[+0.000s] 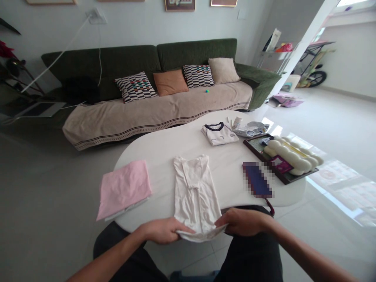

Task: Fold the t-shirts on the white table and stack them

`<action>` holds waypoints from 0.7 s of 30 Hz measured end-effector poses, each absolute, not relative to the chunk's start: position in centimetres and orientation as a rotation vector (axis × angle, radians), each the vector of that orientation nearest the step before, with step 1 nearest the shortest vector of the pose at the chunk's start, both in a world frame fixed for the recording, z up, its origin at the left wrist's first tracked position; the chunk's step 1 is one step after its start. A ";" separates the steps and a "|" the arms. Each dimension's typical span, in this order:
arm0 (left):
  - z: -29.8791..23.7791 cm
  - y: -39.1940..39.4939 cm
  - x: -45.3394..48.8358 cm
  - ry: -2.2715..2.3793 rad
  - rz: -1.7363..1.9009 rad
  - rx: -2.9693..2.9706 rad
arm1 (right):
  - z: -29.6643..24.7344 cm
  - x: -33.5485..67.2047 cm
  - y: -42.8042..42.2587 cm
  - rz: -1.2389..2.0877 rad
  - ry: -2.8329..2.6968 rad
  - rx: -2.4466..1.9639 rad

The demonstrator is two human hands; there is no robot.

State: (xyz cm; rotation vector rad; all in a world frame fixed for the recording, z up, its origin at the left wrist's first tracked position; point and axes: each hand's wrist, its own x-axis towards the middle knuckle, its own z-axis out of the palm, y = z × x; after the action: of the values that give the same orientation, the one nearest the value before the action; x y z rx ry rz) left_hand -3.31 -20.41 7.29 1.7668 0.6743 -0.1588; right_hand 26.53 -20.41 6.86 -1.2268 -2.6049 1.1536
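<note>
You grip a white garment (195, 199) by its near edge, over the front of the tabletop (164, 145).
Your left hand (163, 230) pinches one corner, your right hand (239, 221) the other, apparently to spread that edge evenly; the pink cloth (126, 190) and folded shirt (221, 135) lie apart, likely for working room.

Four throw pillows (170, 82) line a green sofa (196, 53) draped in a beige blanket (161, 111), framed pictures (179, 4) hanging on the wall (129, 25) above.
</note>
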 end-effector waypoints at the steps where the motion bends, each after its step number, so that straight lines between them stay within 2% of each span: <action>1: 8.1 -18.2 -3.4 0.675 -0.160 1.720 | 7.9 26.3 -18.2 1.372 -2.573 -1.079; 3: 8.7 -13.0 -3.6 0.703 -0.146 1.646 | 9.1 25.7 -13.3 1.573 -2.467 -0.990; 9: 4.4 0.0 -3.1 1.211 0.125 1.576 | 5.8 23.3 -1.5 1.266 -2.345 -1.423; 14: 0.1 2.4 -3.0 1.321 0.242 1.644 | 1.4 22.5 1.0 0.996 -2.335 -1.584; 21: 0.4 3.7 -3.4 1.488 0.371 1.780 | 0.9 23.2 2.5 0.750 -2.295 -1.707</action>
State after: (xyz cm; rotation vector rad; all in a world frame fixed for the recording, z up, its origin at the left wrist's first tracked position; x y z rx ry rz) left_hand -3.39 3.66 0.38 1.7795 1.4882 0.3715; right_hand 23.22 2.52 0.93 -1.7073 -2.2952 0.7497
